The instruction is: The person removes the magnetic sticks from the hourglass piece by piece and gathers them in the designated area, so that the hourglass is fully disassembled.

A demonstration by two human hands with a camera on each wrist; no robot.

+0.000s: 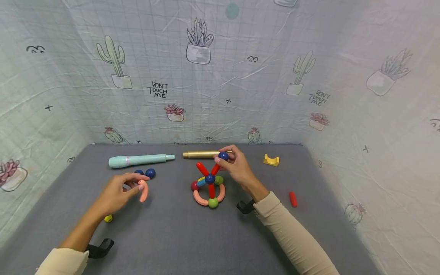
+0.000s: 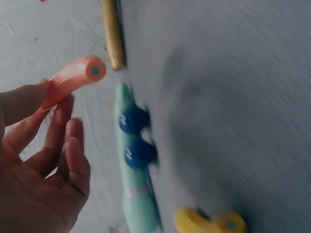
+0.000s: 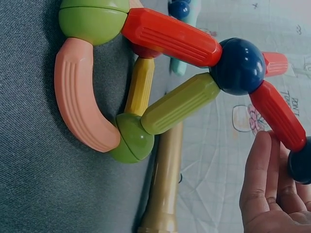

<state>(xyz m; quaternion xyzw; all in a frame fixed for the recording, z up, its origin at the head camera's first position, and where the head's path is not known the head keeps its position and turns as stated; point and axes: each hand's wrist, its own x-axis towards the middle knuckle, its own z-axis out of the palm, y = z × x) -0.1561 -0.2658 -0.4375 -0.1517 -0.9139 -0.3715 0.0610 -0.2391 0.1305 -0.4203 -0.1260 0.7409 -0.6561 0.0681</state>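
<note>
My left hand (image 1: 117, 193) pinches a curved salmon magnetic stick (image 1: 144, 192) between thumb and fingers, held above the cloth; its round end shows a small dot in the left wrist view. My right hand (image 1: 239, 167) holds a dark blue ball (image 1: 223, 156) at the upper end of a red stick (image 1: 215, 169). That stick rises from a central blue ball (image 1: 210, 178) of a magnetic stick-and-ball structure. Its base has curved salmon sticks (image 1: 200, 198), green balls (image 1: 213, 203) and a red ball (image 1: 195, 186). Another red stick (image 1: 201, 169) points up to the left, its end bare.
Behind the left hand lie two blue balls (image 1: 150, 173) and a mint-green tube (image 1: 141, 160). A gold tube (image 1: 199, 154) lies behind the structure. To the right are a yellow curved block (image 1: 271, 160) and a red stick (image 1: 293, 199). A yellow piece (image 1: 108, 218) sits near the left forearm.
</note>
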